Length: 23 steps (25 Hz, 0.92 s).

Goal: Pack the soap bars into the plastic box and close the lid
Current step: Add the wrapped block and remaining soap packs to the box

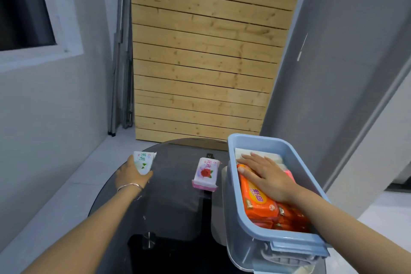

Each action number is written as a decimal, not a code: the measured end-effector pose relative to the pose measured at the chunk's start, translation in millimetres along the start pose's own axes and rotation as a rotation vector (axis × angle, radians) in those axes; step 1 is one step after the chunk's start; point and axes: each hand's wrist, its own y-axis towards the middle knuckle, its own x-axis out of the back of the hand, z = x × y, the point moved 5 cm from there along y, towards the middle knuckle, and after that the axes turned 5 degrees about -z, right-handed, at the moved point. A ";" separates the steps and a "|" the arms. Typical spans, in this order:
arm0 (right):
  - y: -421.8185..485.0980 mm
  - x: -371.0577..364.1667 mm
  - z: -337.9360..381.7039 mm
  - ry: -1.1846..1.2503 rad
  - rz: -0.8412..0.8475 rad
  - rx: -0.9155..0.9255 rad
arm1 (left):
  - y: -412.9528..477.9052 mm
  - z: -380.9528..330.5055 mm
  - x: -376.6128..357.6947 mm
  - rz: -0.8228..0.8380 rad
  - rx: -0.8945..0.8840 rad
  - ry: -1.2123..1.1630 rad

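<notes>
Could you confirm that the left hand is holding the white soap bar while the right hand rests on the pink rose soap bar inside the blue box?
Not quite. In the head view the right hand rests on an orange soap pack inside the blue box; the pink rose soap bar lies untouched on the dark table. The left hand does hold the white soap bar.

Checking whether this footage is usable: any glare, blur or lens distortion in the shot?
Head view: wide-angle bending bows the walls and wooden panel; soft glare on the glass table; the left hand and right hand are slightly soft; print on the rose soap bar stays legible.
</notes>
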 end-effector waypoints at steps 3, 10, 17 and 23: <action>0.2 0.8 0.6 -0.002 0.010 -0.006 | 0.5 -10.5 9.0 0.072 0.193 -0.305; -5.7 51.9 -27.6 0.505 -0.411 -0.146 | -46.5 -146.7 54.4 0.245 -0.255 -0.743; -16.9 64.5 -69.9 0.735 -0.664 -0.306 | -126.2 -282.5 14.2 0.639 -0.884 -0.364; -14.2 57.7 -66.1 0.643 -0.545 -0.259 | -121.0 -289.3 -31.9 0.776 -0.904 -0.118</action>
